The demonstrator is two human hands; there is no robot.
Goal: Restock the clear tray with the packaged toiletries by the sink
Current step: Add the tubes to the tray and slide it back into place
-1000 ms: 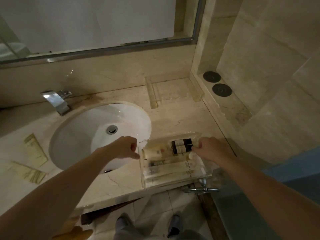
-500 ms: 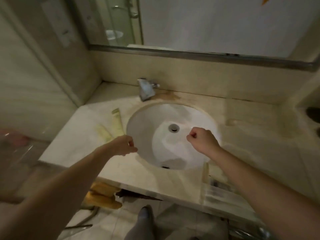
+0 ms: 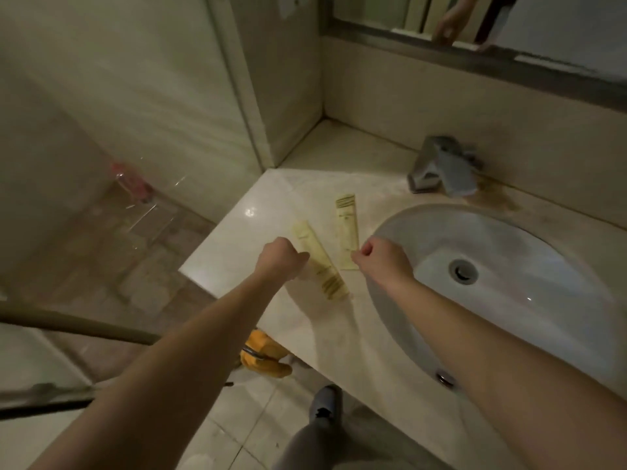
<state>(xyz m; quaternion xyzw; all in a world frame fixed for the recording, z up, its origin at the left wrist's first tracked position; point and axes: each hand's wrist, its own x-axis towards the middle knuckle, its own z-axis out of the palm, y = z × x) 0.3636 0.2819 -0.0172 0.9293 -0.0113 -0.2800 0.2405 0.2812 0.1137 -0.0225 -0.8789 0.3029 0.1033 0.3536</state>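
Two flat yellowish toiletry packets lie on the marble counter left of the sink. The nearer packet (image 3: 320,262) runs diagonally; my left hand (image 3: 280,257) hovers at its left edge, fingers curled, holding nothing I can see. The farther packet (image 3: 346,228) lies more upright; my right hand (image 3: 381,259) is a loose fist at its lower end, thumb and finger pinched close to its corner. Whether it touches the packet is unclear. The clear tray is out of view.
The white basin (image 3: 509,283) fills the right side, with a chrome faucet (image 3: 441,167) behind it. The counter's front edge (image 3: 217,286) drops to a tiled floor. A glass shower panel (image 3: 118,198) stands at left. Yellow gloves (image 3: 264,357) hang under the counter.
My view has swung left, from the clear tray at the right of the sink to the two packets at the left. Both hands moved left with it and now sit over the packets.
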